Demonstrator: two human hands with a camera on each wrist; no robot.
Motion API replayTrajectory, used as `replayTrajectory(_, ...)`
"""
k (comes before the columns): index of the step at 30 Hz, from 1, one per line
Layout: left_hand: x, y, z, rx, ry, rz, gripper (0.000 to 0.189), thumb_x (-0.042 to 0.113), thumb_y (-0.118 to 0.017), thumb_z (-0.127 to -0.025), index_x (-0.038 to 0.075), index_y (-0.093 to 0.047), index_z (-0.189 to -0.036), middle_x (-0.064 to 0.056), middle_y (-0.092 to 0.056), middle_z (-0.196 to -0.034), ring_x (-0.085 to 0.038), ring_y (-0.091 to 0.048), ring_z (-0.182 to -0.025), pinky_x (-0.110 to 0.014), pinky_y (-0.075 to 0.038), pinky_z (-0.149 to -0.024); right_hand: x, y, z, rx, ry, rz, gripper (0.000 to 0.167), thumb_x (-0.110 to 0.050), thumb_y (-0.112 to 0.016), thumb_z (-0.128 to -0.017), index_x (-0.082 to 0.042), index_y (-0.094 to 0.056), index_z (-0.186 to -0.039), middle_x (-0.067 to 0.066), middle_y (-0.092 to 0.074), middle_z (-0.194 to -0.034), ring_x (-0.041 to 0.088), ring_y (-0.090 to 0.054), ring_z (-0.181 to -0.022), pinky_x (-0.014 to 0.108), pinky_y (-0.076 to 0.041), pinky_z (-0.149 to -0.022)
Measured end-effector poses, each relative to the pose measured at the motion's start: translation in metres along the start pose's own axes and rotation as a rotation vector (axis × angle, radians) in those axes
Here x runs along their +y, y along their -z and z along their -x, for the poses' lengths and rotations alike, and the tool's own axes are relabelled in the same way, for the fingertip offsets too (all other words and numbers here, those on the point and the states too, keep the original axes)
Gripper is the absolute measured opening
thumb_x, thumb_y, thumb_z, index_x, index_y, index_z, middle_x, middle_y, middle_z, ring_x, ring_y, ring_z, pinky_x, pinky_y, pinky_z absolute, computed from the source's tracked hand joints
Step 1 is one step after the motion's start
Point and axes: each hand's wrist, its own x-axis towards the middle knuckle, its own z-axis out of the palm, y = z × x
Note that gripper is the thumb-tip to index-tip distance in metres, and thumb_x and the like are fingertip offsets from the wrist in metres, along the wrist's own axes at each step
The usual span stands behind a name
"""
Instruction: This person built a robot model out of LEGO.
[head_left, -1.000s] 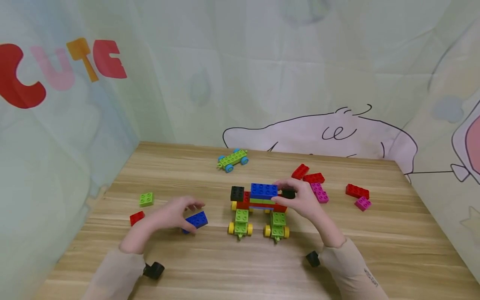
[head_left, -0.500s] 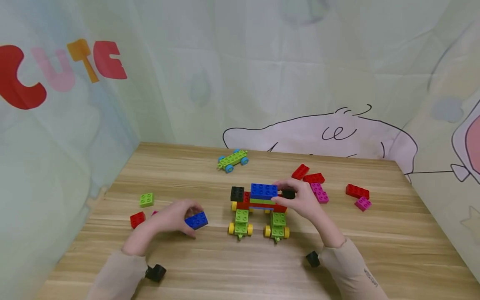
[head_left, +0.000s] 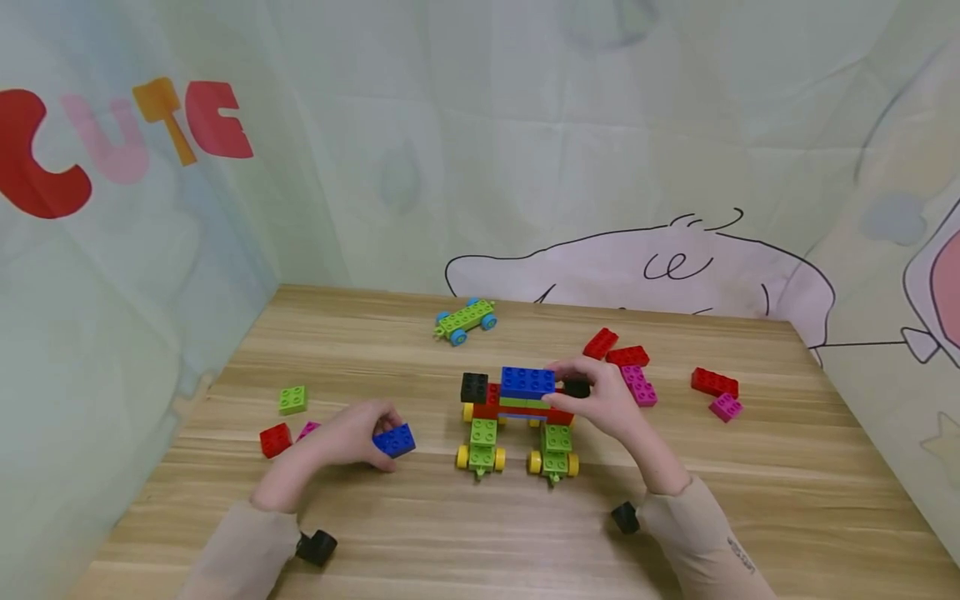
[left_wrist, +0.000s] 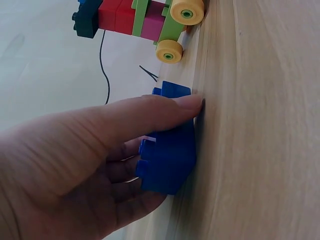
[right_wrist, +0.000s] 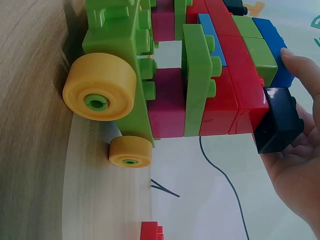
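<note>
My left hand [head_left: 351, 435] pinches a loose blue building brick [head_left: 395, 441] on the table, left of the built toy. In the left wrist view the thumb lies across the brick [left_wrist: 172, 160] with fingers curled behind it, close over the wood. A toy vehicle of stacked bricks stands mid-table: green wheeled bases [head_left: 483, 446] with yellow wheels, red bricks [right_wrist: 225, 95] above, and black bricks [head_left: 475, 387] at both ends. My right hand [head_left: 600, 398] grips the right end of the blue brick [head_left: 528, 382] on its top. The right fingers are partly hidden behind the black brick.
A green wheeled base [head_left: 467, 317] with blue wheels stands at the back. Red bricks [head_left: 628, 356] and a magenta brick [head_left: 639, 386] lie back right, with another red brick [head_left: 715, 382] farther right. At left are small green [head_left: 293, 399], red [head_left: 275, 440] and magenta [head_left: 307, 430] bricks.
My left fingers have closed round the loose blue brick, and that hand has shifted slightly right. The small magenta brick behind the left forearm has come into view. My right hand stays put.
</note>
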Motion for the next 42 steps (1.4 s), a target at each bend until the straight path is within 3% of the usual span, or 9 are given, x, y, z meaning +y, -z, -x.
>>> replayTrajectory(6,-0.001,-0.001,-0.001,0.004,-0.004,-0.005,0.045,0.018,-0.089,-0.066,0.003,-0.063,-0.100,-0.004,-0.063,-0.091,-0.015,-0.057,-0.085,-0.032,-0.049,-0.077,0.000,0.000,0.000,-0.001,-0.005,0.000,0.034,-0.016,-0.078,-0.083,-0.004,-0.069,-0.114,0.013,-0.072,-0.108,0.027,-0.067,-0.100,0.034,-0.055,-0.089)
replayTrajectory(10,-0.001,0.000,-0.002,0.015,0.028,-0.008,0.044,0.018,-0.089,-0.067,0.004,-0.065,-0.100,-0.003,-0.064,-0.092,-0.016,-0.058,-0.086,-0.035,-0.051,-0.079,0.000,0.000,-0.001,0.000,-0.006,-0.001,0.034,-0.016,-0.078,-0.083,-0.004,-0.069,-0.114,0.013,-0.072,-0.108,0.027,-0.067,-0.100,0.033,-0.055,-0.089)
replayTrajectory(19,0.004,0.004,-0.005,0.080,0.040,0.029,0.043,0.017,-0.085,-0.072,0.003,-0.067,-0.108,-0.006,-0.066,-0.096,-0.019,-0.058,-0.087,-0.038,-0.052,-0.078,-0.002,0.001,0.000,0.000,-0.003,0.010,0.034,-0.016,-0.078,-0.083,-0.003,-0.069,-0.113,0.013,-0.072,-0.108,0.027,-0.068,-0.099,0.034,-0.055,-0.089)
replayTrajectory(26,0.011,0.013,-0.007,0.211,0.014,0.018,0.044,0.016,-0.081,-0.078,0.000,-0.067,-0.116,-0.013,-0.067,-0.102,-0.024,-0.060,-0.092,-0.041,-0.054,-0.079,-0.004,0.001,0.000,-0.011,-0.002,0.006,0.036,-0.015,-0.078,-0.083,-0.002,-0.069,-0.115,0.015,-0.072,-0.110,0.033,-0.067,-0.102,0.044,-0.055,-0.091)
replayTrajectory(33,0.029,0.025,-0.006,0.369,0.022,0.028,0.044,0.014,-0.078,-0.082,-0.001,-0.064,-0.121,-0.019,-0.066,-0.113,-0.033,-0.061,-0.101,-0.050,-0.053,-0.087,-0.008,0.004,0.000,-0.027,-0.004,0.010,0.036,-0.015,-0.078,-0.084,-0.002,-0.068,-0.116,0.016,-0.071,-0.113,0.033,-0.066,-0.105,0.048,-0.054,-0.093)
replayTrajectory(42,0.058,0.042,-0.012,0.423,-0.008,0.059,0.044,0.017,-0.077,-0.083,0.005,-0.065,-0.123,-0.017,-0.066,-0.117,-0.034,-0.060,-0.106,-0.051,-0.053,-0.088,-0.007,0.005,-0.002,-0.049,-0.003,0.009,0.037,-0.015,-0.078,-0.084,-0.003,-0.067,-0.116,0.015,-0.070,-0.115,0.032,-0.066,-0.107,0.048,-0.053,-0.093)
